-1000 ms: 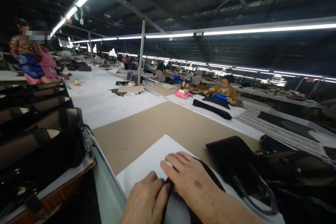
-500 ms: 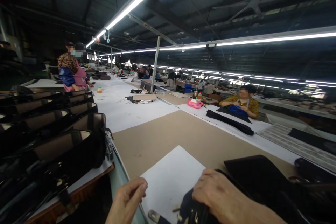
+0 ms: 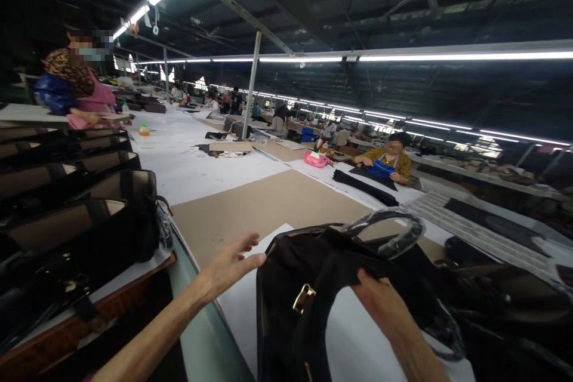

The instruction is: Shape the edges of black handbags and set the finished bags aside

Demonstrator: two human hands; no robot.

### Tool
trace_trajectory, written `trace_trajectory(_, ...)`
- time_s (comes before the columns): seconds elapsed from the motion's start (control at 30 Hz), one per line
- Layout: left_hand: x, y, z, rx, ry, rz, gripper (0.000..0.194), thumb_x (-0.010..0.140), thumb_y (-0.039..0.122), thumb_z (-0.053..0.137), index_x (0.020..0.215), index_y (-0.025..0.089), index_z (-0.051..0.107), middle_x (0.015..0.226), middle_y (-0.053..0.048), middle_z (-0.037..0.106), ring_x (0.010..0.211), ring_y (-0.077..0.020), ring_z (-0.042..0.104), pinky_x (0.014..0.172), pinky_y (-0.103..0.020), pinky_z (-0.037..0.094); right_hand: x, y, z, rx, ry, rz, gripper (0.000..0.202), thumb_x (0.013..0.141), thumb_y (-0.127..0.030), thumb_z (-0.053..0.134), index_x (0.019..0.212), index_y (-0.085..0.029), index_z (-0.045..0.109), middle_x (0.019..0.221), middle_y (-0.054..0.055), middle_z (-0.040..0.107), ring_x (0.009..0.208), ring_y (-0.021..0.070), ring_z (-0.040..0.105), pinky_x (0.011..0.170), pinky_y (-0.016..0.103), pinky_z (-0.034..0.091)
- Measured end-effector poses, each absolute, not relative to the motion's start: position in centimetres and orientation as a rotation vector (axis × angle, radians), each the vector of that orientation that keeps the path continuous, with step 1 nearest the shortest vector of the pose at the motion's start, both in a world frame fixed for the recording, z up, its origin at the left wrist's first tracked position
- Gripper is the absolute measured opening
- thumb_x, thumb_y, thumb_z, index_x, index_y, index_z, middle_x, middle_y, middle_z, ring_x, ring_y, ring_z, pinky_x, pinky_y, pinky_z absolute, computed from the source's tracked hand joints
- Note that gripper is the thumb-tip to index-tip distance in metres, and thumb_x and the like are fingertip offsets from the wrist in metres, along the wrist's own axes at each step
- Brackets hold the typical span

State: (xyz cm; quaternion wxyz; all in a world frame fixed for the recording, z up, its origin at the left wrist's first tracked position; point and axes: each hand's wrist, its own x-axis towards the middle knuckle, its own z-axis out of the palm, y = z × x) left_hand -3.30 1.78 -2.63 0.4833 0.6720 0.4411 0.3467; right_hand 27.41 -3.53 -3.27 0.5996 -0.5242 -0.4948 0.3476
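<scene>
A black handbag (image 3: 286, 268) with gold-coloured hardware (image 3: 304, 298) stands tilted in front of me over a white sheet (image 3: 237, 304). Clear plastic wraps its raised handle (image 3: 405, 236). My right hand (image 3: 378, 298) grips the black fabric at the bag's right side, its fingertips partly hidden. To the left, my left hand (image 3: 237, 259) is open with fingers spread, the thumb close to the bag's upper left edge; whether it touches cannot be made out. The bag's lower part runs out of view.
Several black bags (image 3: 107, 233) stand in rows on my left. Brown board (image 3: 233, 209) covers the table ahead. Dark bags (image 3: 510, 292) lie at the right, with black strips (image 3: 364, 188) and a pink basket (image 3: 316, 159) farther off. Two co-workers sit or stand across the table.
The handbag has come up into view in front of me, held by my right hand. My left hand has moved up and opened its fingers. The camera view has shifted right.
</scene>
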Motion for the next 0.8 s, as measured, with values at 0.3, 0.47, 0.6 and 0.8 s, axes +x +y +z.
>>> trace_trajectory(0.3,1.4,3.4,2.1,1.924,1.336,0.531,0.066,0.059,0.029,0.066,0.120,0.020,0.044,0.111,-0.007,0.057,0.100,-0.0227,0.054,0.079,-0.028,0.045,24.6,-3.1,-9.4,-0.811,-0.584,1.303,0.044,0.065,-0.042,0.069,0.104,-0.023,0.060,0.107,0.005,0.063,0.110,0.0232,0.051,0.097,0.040,0.036)
trace_trajectory(0.47,2.0,4.6,3.1,2.031,1.411,0.352,0.040,0.058,0.007,0.048,0.094,0.021,0.056,0.091,-0.004,0.062,0.081,-0.0208,0.059,0.060,-0.025,0.044,24.0,-3.9,-12.5,-1.019,-0.471,1.388,0.033,0.054,-0.032,0.077,0.082,-0.020,0.064,0.086,0.002,0.067,0.094,0.0232,0.059,0.087,0.037,0.045)
trace_trajectory(0.6,2.1,3.7,2.5,2.144,1.403,0.304,0.040,0.060,0.006,0.042,0.094,0.022,0.054,0.094,-0.004,0.062,0.088,-0.0216,0.057,0.066,-0.027,0.043,26.5,-6.0,-13.6,-1.236,-0.423,1.247,0.050,0.047,-0.028,0.078,0.093,-0.016,0.060,0.089,0.007,0.066,0.091,0.0259,0.060,0.082,0.037,0.047)
trace_trajectory(0.8,4.5,1.5,2.5,2.363,1.358,0.244,0.052,0.063,0.004,0.040,0.111,0.023,0.049,0.104,-0.007,0.061,0.098,-0.0237,0.056,0.080,-0.033,0.044,31.0,-9.9,-7.8,-1.606,-0.733,0.696,0.059,0.064,-0.045,0.064,0.115,-0.021,0.048,0.125,0.007,0.049,0.116,0.0258,0.043,0.098,0.037,0.034)
